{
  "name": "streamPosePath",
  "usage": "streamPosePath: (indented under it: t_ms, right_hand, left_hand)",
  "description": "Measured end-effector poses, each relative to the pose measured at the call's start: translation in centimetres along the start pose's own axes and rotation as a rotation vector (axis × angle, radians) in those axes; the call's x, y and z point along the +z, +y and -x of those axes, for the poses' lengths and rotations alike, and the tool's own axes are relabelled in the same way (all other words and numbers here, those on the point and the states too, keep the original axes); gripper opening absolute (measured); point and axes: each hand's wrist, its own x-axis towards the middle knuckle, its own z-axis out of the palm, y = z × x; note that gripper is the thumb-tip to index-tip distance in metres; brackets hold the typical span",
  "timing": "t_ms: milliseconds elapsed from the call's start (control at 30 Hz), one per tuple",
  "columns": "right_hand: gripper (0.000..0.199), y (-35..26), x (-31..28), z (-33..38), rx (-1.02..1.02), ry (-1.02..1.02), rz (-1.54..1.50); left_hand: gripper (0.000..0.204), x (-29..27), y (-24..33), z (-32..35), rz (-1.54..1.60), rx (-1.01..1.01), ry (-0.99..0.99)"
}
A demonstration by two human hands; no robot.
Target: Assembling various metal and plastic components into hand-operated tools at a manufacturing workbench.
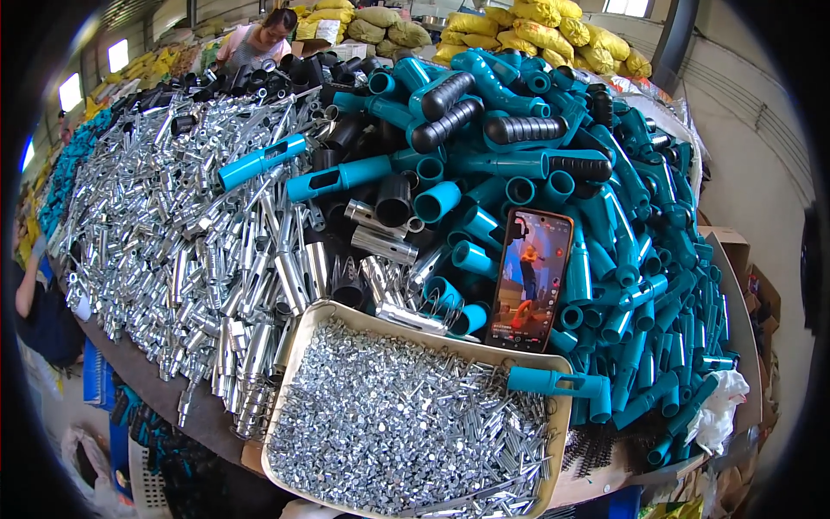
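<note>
Tray point(304, 346) of small silver pins sits nearest you, teal handle point(553, 381) on rim at 3 o'clock. Phone point(530, 278) leans at 1 o'clock. Your hands out of sight; open or closed, can't tell.

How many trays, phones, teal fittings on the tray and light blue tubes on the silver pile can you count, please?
Tray: 1
Phone: 1
Teal fitting on the tray: 1
Light blue tubes on the silver pile: 2
Total: 5
</note>
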Motion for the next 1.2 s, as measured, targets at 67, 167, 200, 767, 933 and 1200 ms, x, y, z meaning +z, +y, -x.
streamPosePath:
  t_ms: [67, 167, 200, 767, 933, 1200]
  right_hand:
    - [0.042, 0.7, -1.0, 0.3, 0.024, 0.032, -0.04]
    - [0.042, 1.8, -2.3, 1.0, 0.068, 0.082, -0.104]
    - [0.042, 2.1, -2.8, 1.3, 0.082, 0.096, -0.124]
    - [0.038, 1.0, -4.1, 5.8, 0.047, -0.108, -0.332]
    - [0.038, -5.7, -1.4, 3.8, -0.012, -0.176, -0.437]
    - [0.036, -9.9, -0.7, 1.7, 0.041, -0.21, -0.546]
  left_hand:
    - [0.052, 0.8, -0.5, 0.3, 0.068, -0.026, 0.012]
    - [0.052, 1.0, -0.9, 0.5, 0.05, 0.026, 0.044]
    - [0.051, 1.1, -0.2, 0.4, 0.098, 0.027, 0.06]
    - [0.046, 1.7, 3.6, 1.1, -0.182, -0.025, 0.29]
    - [0.047, 2.3, 4.4, 0.8, -0.151, -0.1, 0.168]
    - [0.041, 3.4, 3.4, -0.9, -0.033, -0.198, 0.415]
